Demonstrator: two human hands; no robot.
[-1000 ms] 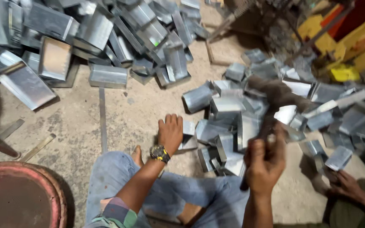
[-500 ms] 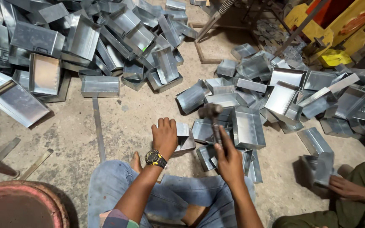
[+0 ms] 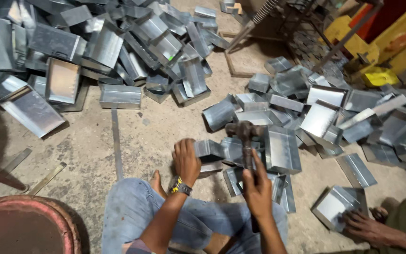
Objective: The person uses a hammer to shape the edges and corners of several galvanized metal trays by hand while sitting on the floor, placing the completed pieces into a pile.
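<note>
You sit in a sheet-metal workshop: folded grey metal boxes lie heaped across the bare concrete floor. Loose metal strips, a hammer and yellow machinery at the edge mark it as a fabrication floor.

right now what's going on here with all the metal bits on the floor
A person sits on a concrete floor amid heaps of folded sheet-metal boxes. Their right hand grips a hammer, its head raised above a small metal piece that their left hand steadies. At lower right, another person's hand rests on a separate metal tray. More boxes lie scattered to the right.
</note>
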